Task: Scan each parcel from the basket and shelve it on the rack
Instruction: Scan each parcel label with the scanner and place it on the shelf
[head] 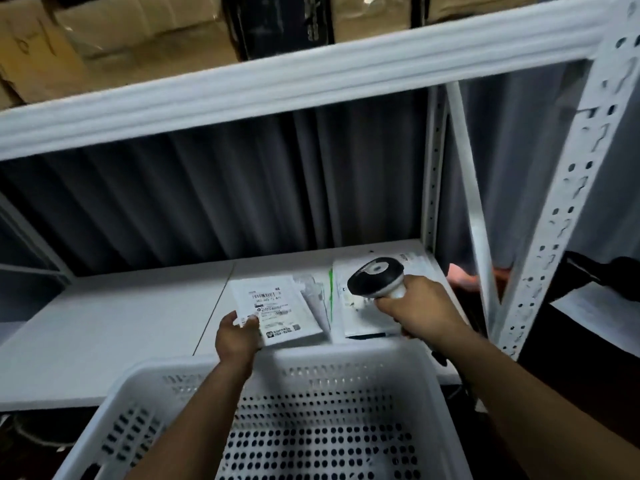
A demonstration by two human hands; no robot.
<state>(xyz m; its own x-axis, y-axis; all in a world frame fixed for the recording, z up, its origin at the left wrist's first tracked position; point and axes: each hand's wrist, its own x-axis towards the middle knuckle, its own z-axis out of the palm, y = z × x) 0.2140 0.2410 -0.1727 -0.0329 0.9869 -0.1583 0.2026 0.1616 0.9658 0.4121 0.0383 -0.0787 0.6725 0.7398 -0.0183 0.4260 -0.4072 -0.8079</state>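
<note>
A flat white parcel (pixel 277 308) with a barcode label lies on the white rack shelf (pixel 114 323), and my left hand (pixel 235 336) pinches its near left corner. My right hand (pixel 420 306) grips a black and white barcode scanner (pixel 375 275), its head held just right of that parcel. Under the scanner a second white parcel (pixel 360 317) with a green edge lies flat on the shelf, partly hidden by my right hand. The white perforated basket (pixel 311 368) sits right below my arms; no parcels show in the part of it I can see.
A slotted white rack upright (pixel 571 188) stands at the right. The shelf beam above (pixel 277 81) carries cardboard boxes (pixel 86 39) and a black box (pixel 277 22). Grey corrugated wall runs behind the shelf. A dark bag (pixel 595 275) sits at the far right.
</note>
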